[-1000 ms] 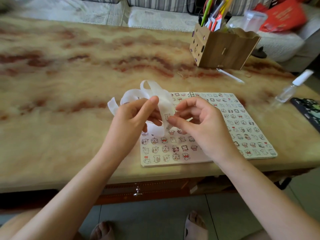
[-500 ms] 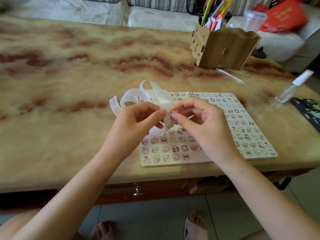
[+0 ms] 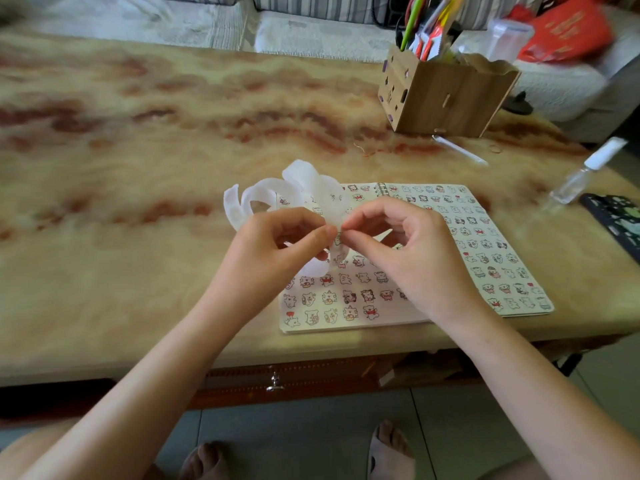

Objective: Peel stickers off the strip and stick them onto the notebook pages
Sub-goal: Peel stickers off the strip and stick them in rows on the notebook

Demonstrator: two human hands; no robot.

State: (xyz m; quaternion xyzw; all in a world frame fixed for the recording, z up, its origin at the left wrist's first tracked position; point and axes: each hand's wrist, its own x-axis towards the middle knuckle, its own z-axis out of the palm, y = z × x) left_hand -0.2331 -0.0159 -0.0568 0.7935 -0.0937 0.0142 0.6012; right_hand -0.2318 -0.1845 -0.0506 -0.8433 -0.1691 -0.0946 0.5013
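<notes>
Two hands, left hand (image 3: 277, 247) and right hand (image 3: 408, 251), pinch one white curled paper strip (image 3: 311, 183) at frame centre, above one open spiral notebook (image 3: 485, 237) covered with cartoon stickers. Between the fingertips the strip runs top to bottom; its loops curl toward upper left. Underneath is a marbled beige table (image 3: 138, 168), with a striped sofa (image 3: 311, 6) behind.

Left of my left grip (image 3: 273, 251) the worktop (image 3: 121, 202) runs wide and open to its far edge. The sticker strip (image 3: 320, 197) loops up just beyond that grip. Right of my right grip (image 3: 412, 258) the notebook (image 3: 491, 258) lies flat; farther stand a wooden pen holder (image 3: 443, 98), a white pen (image 3: 460, 150), a clear spray bottle (image 3: 581, 176) and a dark patterned case (image 3: 616, 220) at the right edge.
</notes>
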